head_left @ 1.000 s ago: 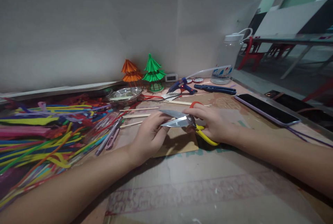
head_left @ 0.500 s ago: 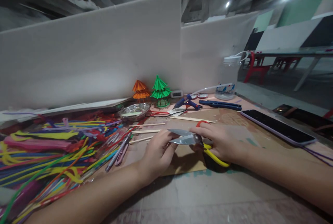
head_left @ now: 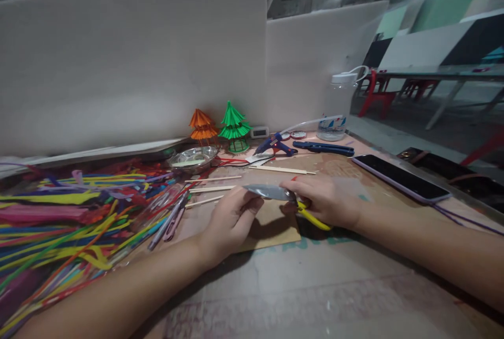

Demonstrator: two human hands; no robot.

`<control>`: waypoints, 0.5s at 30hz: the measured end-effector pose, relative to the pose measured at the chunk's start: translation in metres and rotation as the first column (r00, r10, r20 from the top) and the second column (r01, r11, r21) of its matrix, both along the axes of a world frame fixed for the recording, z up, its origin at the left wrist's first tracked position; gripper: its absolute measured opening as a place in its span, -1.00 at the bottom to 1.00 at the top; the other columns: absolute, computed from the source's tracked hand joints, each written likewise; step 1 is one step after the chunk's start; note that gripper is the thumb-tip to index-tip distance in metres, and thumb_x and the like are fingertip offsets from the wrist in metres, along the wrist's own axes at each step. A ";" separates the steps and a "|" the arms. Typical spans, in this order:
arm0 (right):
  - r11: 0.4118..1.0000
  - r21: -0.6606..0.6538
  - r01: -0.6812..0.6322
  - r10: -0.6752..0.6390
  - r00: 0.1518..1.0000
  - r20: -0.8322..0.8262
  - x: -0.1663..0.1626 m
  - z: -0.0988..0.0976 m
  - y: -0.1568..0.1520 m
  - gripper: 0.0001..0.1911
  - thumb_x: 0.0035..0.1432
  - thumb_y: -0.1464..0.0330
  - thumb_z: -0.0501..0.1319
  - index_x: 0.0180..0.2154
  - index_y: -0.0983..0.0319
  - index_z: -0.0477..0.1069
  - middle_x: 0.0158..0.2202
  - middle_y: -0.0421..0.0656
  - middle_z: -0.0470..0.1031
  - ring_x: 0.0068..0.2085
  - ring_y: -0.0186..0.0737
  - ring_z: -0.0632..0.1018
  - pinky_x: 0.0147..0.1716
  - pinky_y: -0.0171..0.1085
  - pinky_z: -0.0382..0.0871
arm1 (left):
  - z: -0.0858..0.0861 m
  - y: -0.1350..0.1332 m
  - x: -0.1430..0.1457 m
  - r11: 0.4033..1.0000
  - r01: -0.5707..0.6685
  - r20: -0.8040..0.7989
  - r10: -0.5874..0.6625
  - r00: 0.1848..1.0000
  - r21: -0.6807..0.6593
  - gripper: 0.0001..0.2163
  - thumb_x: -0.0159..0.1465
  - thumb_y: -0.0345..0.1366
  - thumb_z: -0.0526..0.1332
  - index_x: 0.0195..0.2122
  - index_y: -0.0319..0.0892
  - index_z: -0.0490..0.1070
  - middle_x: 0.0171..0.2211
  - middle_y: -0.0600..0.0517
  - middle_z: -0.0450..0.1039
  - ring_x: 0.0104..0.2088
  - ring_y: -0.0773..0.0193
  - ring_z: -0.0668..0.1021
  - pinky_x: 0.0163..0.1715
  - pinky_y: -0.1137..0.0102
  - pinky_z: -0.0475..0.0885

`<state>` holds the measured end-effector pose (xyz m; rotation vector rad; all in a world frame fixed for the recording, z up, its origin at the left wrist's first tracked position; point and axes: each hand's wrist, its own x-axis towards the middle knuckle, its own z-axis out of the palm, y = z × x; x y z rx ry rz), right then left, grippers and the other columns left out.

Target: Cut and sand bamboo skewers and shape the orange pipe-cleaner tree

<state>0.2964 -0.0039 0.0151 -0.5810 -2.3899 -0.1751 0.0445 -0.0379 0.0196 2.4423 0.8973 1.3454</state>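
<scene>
My right hand grips a pair of scissors by the handles, one loop yellow and the other orange-red, mostly covered by fingers. Its blades lie together and point left, with the tips beside my left hand. The left thumb and fingers are pinched together; whatever they hold, if anything, is hidden or too small to make out. Below both hands lies a tan piece of board. Just beyond the left hand are several thin wooden sticks, and another pale stick lies farther back.
Colourful pipe cleaners pile up on the left, next to pens. Behind stand a clear dish, orange and green tree models, a glue gun, a blue cutter and a bottle. A phone lies right.
The scissor blades, apart half a second ago, have come together. My left hand stays pinched by the tips. The whole view has shifted slightly, so things sit farther left and higher.
</scene>
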 end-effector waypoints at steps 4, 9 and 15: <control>0.987 -0.154 0.047 -0.058 0.996 -0.070 -0.003 -0.004 0.003 -0.69 0.28 0.16 0.25 -0.05 0.21 0.46 -0.47 -0.24 0.44 -0.49 -0.33 0.37 -0.48 -0.35 0.24 | 0.003 -0.001 0.001 0.999 0.029 0.017 -0.028 0.999 -0.031 -0.84 0.42 -0.38 0.10 -0.15 -0.16 0.48 -0.24 0.00 0.58 -0.20 0.24 0.58 -0.16 0.40 0.45; 0.914 -0.356 0.194 -0.281 0.936 -0.213 -0.004 -0.007 0.012 -0.63 0.20 0.11 0.28 -0.06 0.20 0.48 -0.43 -0.23 0.43 -0.45 -0.29 0.40 -0.46 -0.34 0.27 | 0.007 -0.002 -0.001 0.991 0.030 0.112 -0.016 0.994 -0.129 -0.80 0.47 -0.30 0.06 -0.14 -0.13 0.49 -0.22 0.02 0.58 -0.18 0.28 0.59 -0.15 0.42 0.43; 0.933 -0.328 0.152 -0.240 0.938 -0.249 -0.002 -0.010 0.018 -0.57 0.22 0.17 0.27 0.07 0.19 0.39 -0.24 -0.12 0.49 -0.32 -0.20 0.47 -0.36 -0.26 0.35 | 0.008 -0.001 0.000 0.990 0.020 0.138 0.000 0.990 -0.141 -0.82 0.46 -0.28 0.08 -0.15 -0.13 0.48 -0.22 0.03 0.57 -0.18 0.30 0.57 -0.16 0.44 0.43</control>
